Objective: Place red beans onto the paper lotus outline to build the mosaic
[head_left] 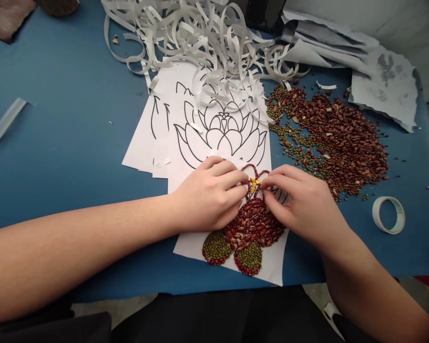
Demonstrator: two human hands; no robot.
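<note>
A white sheet (189, 245) lies near the table's front edge, with a design made of beans on it. Dark red beans (253, 221) fill its middle, green mung beans (216, 247) fill two rounded lobes below, and a small yellow piece (253, 185) sits above. My left hand (212, 193) rests on the left side of the design, fingers bent and slightly apart, its thumb hidden. On the right side, my right hand (300, 200) pinches thumb and forefinger together at the red bean outline beside the yellow piece. Whatever is between those fingertips is too small to make out.
Printed flower-outline sheets (218, 128) lie beyond my hands, partly under a heap of white paper strips (200, 33). To the right are a loose pile of red and green beans (343, 138), a tape roll (377, 216) and torn paper (386, 90). The table (75, 143) is blue.
</note>
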